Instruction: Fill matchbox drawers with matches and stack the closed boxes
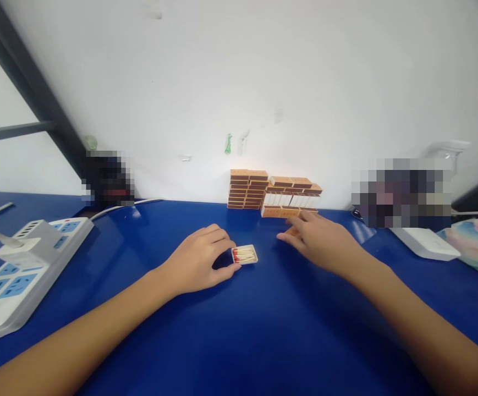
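A white matchbox tray [245,254] holding red-tipped matches lies on the blue table. My left hand [203,258] is at its left end, thumb and fingers apart around the corner and apparently touching it. To the right, my right hand [319,239] pinches an orange-brown matchbox sleeve [294,231], mostly covered by the fingers. Behind the hands, two columns of stacked matchboxes [247,190] stand against the wall. Beside them is a structure of matchboxes [290,183], with upright matches between its lower row [278,211] and the upper boxes.
A white power strip [36,275] with a plugged-in adapter lies at the left. A white device [426,243] and a pastel-patterned item [470,245] are at the right. Blurred dark objects stand near the wall on both sides. The white wall [205,99] bounds the table's back.
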Action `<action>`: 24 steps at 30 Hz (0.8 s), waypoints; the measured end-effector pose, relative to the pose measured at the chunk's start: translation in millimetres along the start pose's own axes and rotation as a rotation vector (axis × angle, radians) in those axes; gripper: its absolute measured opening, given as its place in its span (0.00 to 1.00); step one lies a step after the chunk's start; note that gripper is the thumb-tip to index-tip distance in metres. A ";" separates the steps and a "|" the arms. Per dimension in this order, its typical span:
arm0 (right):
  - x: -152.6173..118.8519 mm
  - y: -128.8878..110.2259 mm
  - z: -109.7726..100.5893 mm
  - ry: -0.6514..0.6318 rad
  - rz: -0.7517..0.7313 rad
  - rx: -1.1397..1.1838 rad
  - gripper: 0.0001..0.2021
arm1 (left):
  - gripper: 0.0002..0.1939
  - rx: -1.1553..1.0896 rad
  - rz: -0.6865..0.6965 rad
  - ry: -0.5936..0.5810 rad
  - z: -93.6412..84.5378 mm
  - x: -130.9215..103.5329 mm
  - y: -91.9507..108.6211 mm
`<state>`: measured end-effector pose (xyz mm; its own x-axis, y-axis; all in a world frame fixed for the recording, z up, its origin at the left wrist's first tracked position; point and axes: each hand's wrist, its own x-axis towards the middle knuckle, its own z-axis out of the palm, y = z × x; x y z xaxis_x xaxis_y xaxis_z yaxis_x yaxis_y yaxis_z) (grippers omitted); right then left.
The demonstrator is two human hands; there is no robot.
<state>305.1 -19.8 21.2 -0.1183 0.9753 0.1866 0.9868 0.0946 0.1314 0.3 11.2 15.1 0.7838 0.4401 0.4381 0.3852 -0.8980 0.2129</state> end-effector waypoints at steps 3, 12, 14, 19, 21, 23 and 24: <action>-1.1 14.2 0.4 -0.045 -0.013 0.089 0.22 | 0.13 0.004 -0.018 -0.005 0.1 0.3 -1.6; 3.4 31.2 -1.5 -0.048 -0.034 0.213 0.23 | 0.13 0.016 -0.035 -0.009 0.1 0.4 -3.4; 3.0 31.1 -5.2 -0.058 -0.026 0.217 0.24 | 0.13 0.015 -0.037 -0.010 -0.2 0.1 -3.4; 0.9 32.0 -15.8 -0.181 -0.045 0.342 0.24 | 0.13 0.021 -0.043 -0.004 0.4 -0.2 -3.6; -0.4 33.2 -17.2 -0.254 -0.036 0.389 0.24 | 0.13 0.031 -0.047 0.003 1.0 -0.2 -3.5; -1.5 34.7 -16.4 -0.295 -0.041 0.426 0.25 | 0.13 0.039 -0.049 0.005 1.5 -0.4 -3.4; -2.0 35.2 -15.7 -0.306 -0.047 0.440 0.26 | 0.13 0.040 -0.049 0.006 1.5 -0.6 -3.3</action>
<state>338.3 -21.5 40.7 -0.1911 0.9753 -0.1110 0.9419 0.1504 -0.3003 -0.6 13.9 12.8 0.7605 0.4838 0.4330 0.4428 -0.8742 0.1991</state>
